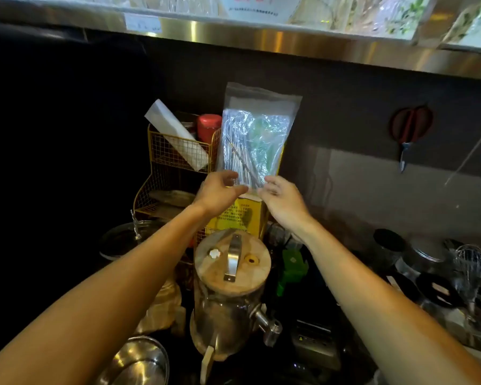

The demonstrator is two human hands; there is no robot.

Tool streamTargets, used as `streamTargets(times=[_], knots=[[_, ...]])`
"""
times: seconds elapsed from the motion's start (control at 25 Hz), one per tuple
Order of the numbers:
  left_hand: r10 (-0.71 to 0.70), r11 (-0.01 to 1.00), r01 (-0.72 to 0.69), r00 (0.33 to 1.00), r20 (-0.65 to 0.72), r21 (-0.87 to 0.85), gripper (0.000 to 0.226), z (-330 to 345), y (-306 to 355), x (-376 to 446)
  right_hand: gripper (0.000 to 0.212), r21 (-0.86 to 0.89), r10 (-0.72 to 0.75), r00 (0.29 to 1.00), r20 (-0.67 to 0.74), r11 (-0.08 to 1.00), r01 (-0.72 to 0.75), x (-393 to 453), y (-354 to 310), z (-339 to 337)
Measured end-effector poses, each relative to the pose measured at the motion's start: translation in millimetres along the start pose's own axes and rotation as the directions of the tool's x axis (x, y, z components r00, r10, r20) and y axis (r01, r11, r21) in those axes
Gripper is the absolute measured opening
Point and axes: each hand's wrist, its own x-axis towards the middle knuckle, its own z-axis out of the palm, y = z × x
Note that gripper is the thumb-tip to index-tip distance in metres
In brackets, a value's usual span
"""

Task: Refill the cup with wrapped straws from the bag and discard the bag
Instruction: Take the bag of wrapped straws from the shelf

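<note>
A clear plastic bag [257, 134] with several wrapped straws inside stands upright in front of the dark back wall, above a yellow box [238, 215]. My left hand [220, 190] holds the bag's lower left corner, fingers curled around it. My right hand [282, 198] pinches the lower right corner. Both arms reach forward over the counter. I see no straw cup in this view.
A glass drink dispenser with a wooden lid [232, 262] stands under my arms. A yellow wire rack [175, 154] holds a white packet and a red jar. Scissors [408, 132] hang on the wall at right. Jars and a whisk [469, 265] crowd the right side. A steel bowl [139, 362] sits low left.
</note>
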Motion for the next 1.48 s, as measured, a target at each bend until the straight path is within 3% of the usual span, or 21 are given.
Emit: streamTargets(times=[0.12, 0.24, 0.28, 0.4, 0.6, 0.76, 0.88, 1.12, 1.32, 1.48], knots=[[-0.018, 0.998, 0.017, 1.000, -0.016, -0.052, 0.062, 0.2, -5.4, 19.7, 0.058, -0.025, 0.008, 0.999, -0.050, 1.000, -0.009, 18.3, -4.2, 12.6], [-0.030, 0.994, 0.027, 0.999, -0.021, -0.106, 0.032, 5.8, -13.6, 38.2, 0.058, -0.101, 0.042, 0.994, -0.104, 0.994, -0.053, 31.9, -3.1, 25.2], [-0.034, 0.992, 0.030, 0.999, -0.032, -0.125, 0.032, 7.2, -16.4, 44.5, 0.059, -0.110, 0.057, 0.991, -0.120, 0.991, -0.071, 36.1, -1.9, 28.5], [-0.065, 0.985, 0.057, 0.997, -0.039, -0.161, 0.065, 12.9, -24.4, 56.8, 0.062, -0.078, 0.094, 0.978, -0.185, 0.991, -0.110, 48.9, 2.7, 38.2], [-0.088, 0.980, 0.066, 0.990, -0.111, -0.187, 0.056, 16.4, -31.0, 63.1, 0.051, -0.060, 0.084, 0.963, -0.255, 0.993, -0.102, 61.4, 5.6, 47.4], [-0.070, 0.982, 0.043, 0.987, -0.145, -0.183, 0.038, 12.6, -25.3, 55.3, 0.021, 0.017, 0.081, 0.966, -0.247, 0.997, -0.080, 55.1, 7.9, 45.2], [-0.035, 0.989, 0.011, 0.987, -0.159, -0.150, 0.041, 8.6, -17.2, 42.3, 0.006, 0.075, 0.055, 0.969, -0.240, 0.996, -0.038, 41.6, 0.0, 32.8], [-0.016, 0.974, -0.017, 0.989, -0.146, -0.224, 0.040, 7.1, 15.8, -3.1, 0.028, 0.077, -0.022, 0.982, -0.188, 0.996, 0.037, -12.6, -6.9, -9.7], [0.067, 0.940, -0.106, 0.989, -0.128, -0.323, 0.051, 31.6, 36.5, -57.9, 0.025, 0.083, -0.023, 0.979, -0.202, 0.996, 0.041, -75.7, 0.9, -58.6], [0.117, 0.882, -0.111, 0.993, -0.015, -0.457, 0.061, 64.8, 41.3, -100.3, 0.025, 0.109, 0.013, 0.973, -0.230, 0.994, 0.012, -131.2, 22.7, -95.8]])
